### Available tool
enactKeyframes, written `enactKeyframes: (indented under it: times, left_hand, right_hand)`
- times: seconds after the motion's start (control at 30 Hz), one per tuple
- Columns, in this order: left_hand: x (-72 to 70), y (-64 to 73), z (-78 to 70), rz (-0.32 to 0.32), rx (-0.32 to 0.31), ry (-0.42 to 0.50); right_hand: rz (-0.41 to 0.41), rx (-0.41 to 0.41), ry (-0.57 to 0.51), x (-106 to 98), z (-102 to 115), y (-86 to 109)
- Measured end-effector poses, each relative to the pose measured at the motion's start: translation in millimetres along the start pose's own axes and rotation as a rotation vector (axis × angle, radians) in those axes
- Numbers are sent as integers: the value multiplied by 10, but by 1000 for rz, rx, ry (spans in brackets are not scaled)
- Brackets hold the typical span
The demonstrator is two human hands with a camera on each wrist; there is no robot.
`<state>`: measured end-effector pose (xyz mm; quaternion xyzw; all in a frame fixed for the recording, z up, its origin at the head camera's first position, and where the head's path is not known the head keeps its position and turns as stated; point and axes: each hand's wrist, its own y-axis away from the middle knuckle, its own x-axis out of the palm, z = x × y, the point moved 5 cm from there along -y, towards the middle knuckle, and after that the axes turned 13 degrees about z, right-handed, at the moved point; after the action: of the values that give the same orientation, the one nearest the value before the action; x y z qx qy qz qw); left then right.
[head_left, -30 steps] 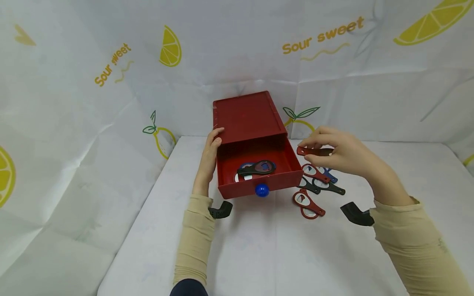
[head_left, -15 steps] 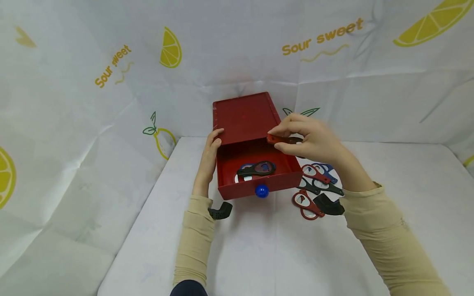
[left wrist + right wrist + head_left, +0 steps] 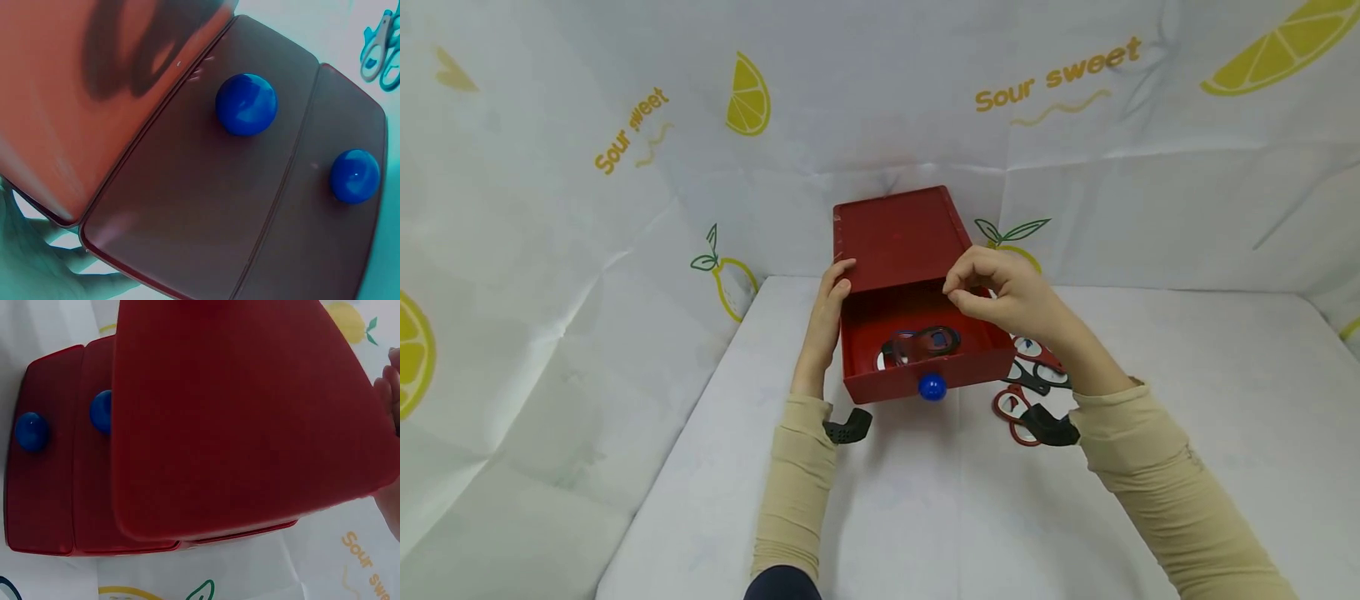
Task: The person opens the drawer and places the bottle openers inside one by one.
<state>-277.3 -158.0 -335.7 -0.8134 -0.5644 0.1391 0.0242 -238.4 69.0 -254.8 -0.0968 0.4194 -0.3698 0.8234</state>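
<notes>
Bracing the red cabinet (image 3: pixel 898 242), the left hand (image 3: pixel 820 329) rests along its left side; I judge that light, even pressure there is best, so the cabinet does not shift with its top drawer (image 3: pixel 887 388) pulled out. Inside that drawer, toward the front, a black magnifying glass (image 3: pixel 945 337) lies over others that show only as scraps of blue and white. Across it runs a reddish blur (image 3: pixel 912 347), probably the red magnifying glass, too smeared to tell whether it has landed. A blue knob (image 3: pixel 932 387) sits on the drawer front. Over the drawer's right side hangs the right hand (image 3: pixel 1009 293), fingers loosely curled, their tips near the thumb, nothing visible between them. Letting go from lower down would likely help a glass settle flat and not bounce. Farther right, a heap of magnifying glasses (image 3: pixel 1034 377) lies on the white table (image 3: pixel 1210 358), partly hidden by the right arm.

Half a second ago the right hand pinched the red magnifying glass over the drawer; now that pinch is empty, while the left hand and cabinet look unmoved.
</notes>
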Motion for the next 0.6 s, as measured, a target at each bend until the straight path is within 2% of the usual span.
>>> enactKeyframes:
  times: [0.17,0.33,0.6]
  left_hand:
    - [-13,2,3,-3,6,7]
    - [-16,6,16,-2,5,18]
    - [-8,2,8,9,5,9]
  right_hand:
    - [-15,17,-6,38,-12,-10]
    - [21,72,8,89,-34,4]
    - [47,98,60,126,-57,73]
